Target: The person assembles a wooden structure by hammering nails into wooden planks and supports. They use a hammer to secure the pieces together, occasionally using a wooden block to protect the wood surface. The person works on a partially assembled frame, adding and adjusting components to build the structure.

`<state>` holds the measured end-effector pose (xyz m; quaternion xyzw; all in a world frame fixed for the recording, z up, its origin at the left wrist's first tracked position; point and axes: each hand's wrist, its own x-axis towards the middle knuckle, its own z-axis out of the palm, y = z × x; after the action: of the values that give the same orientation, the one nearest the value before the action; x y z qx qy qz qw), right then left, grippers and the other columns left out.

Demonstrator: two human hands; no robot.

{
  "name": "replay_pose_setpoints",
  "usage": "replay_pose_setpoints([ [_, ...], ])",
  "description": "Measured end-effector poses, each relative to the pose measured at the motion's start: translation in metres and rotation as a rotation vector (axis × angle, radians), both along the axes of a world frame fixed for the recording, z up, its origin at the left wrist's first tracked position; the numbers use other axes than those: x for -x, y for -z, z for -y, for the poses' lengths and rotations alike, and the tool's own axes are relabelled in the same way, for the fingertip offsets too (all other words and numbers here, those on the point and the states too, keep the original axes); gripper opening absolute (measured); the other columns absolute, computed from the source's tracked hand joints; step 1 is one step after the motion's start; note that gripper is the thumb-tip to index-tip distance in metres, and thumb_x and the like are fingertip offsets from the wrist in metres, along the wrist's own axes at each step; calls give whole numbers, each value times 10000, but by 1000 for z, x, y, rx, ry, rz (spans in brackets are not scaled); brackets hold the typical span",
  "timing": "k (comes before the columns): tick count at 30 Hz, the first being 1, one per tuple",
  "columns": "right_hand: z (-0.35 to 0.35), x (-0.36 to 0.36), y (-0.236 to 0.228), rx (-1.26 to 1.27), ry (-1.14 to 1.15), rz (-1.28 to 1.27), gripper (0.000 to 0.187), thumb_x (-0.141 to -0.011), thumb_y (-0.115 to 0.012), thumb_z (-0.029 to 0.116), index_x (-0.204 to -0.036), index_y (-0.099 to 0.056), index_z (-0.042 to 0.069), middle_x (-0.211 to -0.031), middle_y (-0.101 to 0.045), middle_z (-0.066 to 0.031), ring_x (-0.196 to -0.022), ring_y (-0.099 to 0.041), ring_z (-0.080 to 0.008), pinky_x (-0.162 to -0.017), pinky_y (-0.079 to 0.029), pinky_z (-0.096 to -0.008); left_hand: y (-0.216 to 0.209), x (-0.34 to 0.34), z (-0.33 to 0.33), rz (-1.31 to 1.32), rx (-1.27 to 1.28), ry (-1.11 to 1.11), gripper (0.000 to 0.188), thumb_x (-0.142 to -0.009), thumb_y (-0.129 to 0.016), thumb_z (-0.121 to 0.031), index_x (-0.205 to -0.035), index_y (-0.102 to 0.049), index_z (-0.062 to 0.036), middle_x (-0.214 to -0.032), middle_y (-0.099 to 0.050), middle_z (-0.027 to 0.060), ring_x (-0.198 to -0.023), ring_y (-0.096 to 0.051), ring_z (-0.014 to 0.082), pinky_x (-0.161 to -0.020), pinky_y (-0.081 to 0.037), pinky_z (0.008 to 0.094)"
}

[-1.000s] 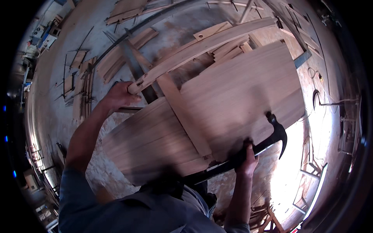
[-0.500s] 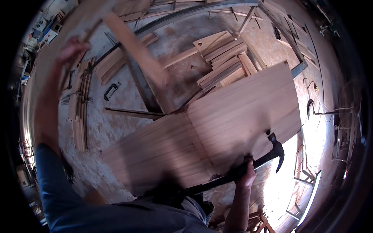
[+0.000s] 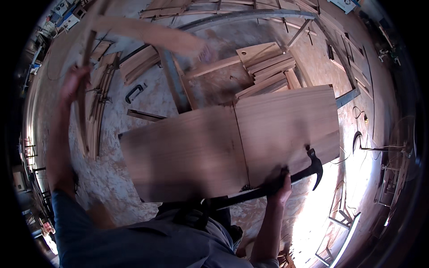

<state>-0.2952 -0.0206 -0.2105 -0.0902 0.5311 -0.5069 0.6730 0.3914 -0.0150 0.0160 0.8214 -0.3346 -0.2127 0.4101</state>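
My right hand is closed around the handle of a black claw hammer, whose head is over the near right part of a wide wooden panel. A dark seam crosses the panel's middle, and dark marks show at some corners. Raised at the left, my left hand grips a long narrow wooden strip. A flat wooden board reaches rightward from the strip's upper part and looks joined to it; both are blurred by motion. The board's far end is smeared.
Behind the panel lies a stack of wooden pieces by a grey metal frame. A C-clamp rests on the mottled surface at left, near bundled wooden strips. Cables and a curved dark tool are at right.
My left hand has come down slightly, and the strip and board have swung round with it. The panel sits more level in view, partly from head motion. My right hand keeps hold of the hammer.
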Motion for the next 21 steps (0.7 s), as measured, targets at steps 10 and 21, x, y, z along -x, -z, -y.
replay_pose_setpoints([
  [10, 44, -39, 29, -45, 6, -30, 389, -970, -532, 368, -1239, -593, 93, -1143, -624, -77, -1024, -622, -279, -844, -552, -474, 76, 118, -61, -335, -193, -59, 303, -807, -745, -111, -1028, -573, 4, -749, -595, 55, -546, -554, 125, -434, -490, 271],
  [21, 37, -33, 29, -12, -121, 102, 431, -944, -598, 305, -1284, -578, 40, -1042, -617, -65, -944, -620, -237, -832, -533, -396, 121, 163, -106, -509, -174, 25, 301, -800, -740, -126, -1041, -619, 6, -695, -596, 25, -534, -563, 120, -479, -478, 269],
])
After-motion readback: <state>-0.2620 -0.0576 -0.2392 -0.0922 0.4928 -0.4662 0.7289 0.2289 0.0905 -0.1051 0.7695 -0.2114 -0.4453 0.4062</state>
